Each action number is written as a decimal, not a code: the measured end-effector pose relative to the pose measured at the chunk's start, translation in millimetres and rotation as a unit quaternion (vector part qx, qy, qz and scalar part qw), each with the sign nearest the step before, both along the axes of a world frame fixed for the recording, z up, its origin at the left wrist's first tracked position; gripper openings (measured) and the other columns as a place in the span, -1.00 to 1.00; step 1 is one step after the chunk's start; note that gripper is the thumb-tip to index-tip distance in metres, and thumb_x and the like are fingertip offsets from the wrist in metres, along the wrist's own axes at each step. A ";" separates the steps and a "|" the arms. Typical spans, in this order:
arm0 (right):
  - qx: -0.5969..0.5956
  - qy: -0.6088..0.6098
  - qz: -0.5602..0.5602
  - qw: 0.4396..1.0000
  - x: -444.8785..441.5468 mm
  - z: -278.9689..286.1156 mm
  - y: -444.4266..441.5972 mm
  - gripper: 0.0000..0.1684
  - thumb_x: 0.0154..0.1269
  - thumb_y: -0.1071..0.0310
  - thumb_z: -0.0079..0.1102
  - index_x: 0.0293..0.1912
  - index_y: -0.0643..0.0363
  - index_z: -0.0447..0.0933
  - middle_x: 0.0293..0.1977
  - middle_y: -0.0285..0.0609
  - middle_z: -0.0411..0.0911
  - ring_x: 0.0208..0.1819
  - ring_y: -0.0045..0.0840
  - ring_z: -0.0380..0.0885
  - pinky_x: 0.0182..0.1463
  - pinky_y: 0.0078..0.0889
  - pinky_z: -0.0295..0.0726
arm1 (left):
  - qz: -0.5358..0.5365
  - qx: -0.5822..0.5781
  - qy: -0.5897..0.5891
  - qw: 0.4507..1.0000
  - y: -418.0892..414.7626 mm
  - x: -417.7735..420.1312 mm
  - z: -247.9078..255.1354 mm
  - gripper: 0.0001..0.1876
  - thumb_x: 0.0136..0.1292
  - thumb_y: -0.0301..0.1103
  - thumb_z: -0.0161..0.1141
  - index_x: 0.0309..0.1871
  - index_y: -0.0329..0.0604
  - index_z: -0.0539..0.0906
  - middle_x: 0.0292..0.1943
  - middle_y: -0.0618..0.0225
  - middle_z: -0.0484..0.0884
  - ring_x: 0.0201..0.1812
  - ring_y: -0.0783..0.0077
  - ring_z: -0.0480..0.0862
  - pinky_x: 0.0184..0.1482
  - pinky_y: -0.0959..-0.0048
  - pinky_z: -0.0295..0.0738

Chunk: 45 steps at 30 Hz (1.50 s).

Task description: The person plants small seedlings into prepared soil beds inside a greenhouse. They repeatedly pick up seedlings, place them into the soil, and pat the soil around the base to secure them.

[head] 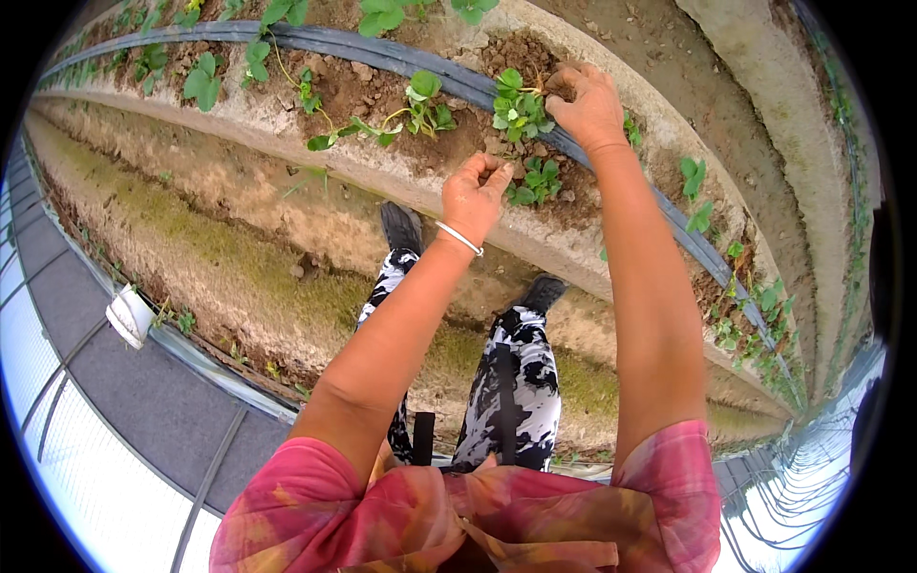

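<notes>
My left hand [474, 192], with a pale bracelet [459, 238] at its wrist, is over the near edge of the raised soil bed [423, 161]. Its thumb and fingertips are drawn together; whether something thin is between them cannot be told. Just right of it grows a small strawberry plant [536, 182]. Beyond the drip hose, my right hand [584, 100] touches the loose soil [521, 57], fingers curled, their tips partly hidden. A leafier strawberry plant [520, 106] stands beside its thumb. Another strawberry plant [425, 107], with yellowish runners, lies to the left.
Dark drip hoses [358, 46] run along the bed among more strawberry plants [203, 81]. My shoes [402, 228] are on the furrow below the bed's sloping side. Behind is a mossy ridge [236, 243], with a white container [130, 315] at the far left. More beds lie at upper right.
</notes>
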State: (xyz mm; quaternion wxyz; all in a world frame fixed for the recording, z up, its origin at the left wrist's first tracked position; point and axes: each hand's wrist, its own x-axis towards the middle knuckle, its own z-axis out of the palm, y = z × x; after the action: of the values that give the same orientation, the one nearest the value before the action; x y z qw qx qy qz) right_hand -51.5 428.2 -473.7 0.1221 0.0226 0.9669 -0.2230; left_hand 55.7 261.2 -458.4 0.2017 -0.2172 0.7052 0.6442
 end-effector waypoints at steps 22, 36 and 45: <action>-0.597 -0.194 -0.455 0.632 61.7 32.7 22.9 -0.90 0.21 0.39 0.13 -0.27 0.18 0.49 -0.42 -0.22 0.55 -0.55 -0.64 0.42 -0.49 -0.61 0.38 | 0.117 -0.199 0.057 0.971 -15.9 -71.1 4.9 -0.85 0.09 -0.34 0.26 -0.46 -0.21 0.56 -0.55 0.40 0.52 -0.53 0.50 0.49 -0.43 0.47 0.40; -0.497 -0.150 -0.537 0.665 70.6 11.0 48.1 -0.87 0.24 0.48 0.05 -0.18 0.20 0.45 -0.38 -0.19 0.56 -0.52 -0.66 0.38 -0.50 -0.66 0.36 | -0.393 -0.558 0.058 0.728 -21.5 -115.5 10.9 -0.82 0.01 -0.43 0.18 -0.26 -0.19 0.60 0.02 0.04 0.42 -0.17 0.10 0.60 -0.16 0.22 0.53; -0.234 -0.092 -0.419 0.872 85.6 9.7 50.4 -0.71 0.17 0.48 0.07 -0.07 0.22 0.46 -0.26 -0.19 0.55 -0.41 -0.62 0.50 -0.42 -0.59 0.48 | -0.117 -0.104 -0.084 0.984 -25.7 -115.1 12.2 -0.82 0.02 -0.36 0.29 -0.32 -0.20 0.60 -0.38 0.30 0.57 -0.36 0.43 0.57 -0.39 0.45 0.51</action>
State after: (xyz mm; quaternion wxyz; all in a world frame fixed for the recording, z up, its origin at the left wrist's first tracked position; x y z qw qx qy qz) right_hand 34.2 478.6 -464.0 0.1073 0.4170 0.7707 -0.4698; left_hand -59.4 235.5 -446.2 0.3105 -0.2064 0.7691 0.5191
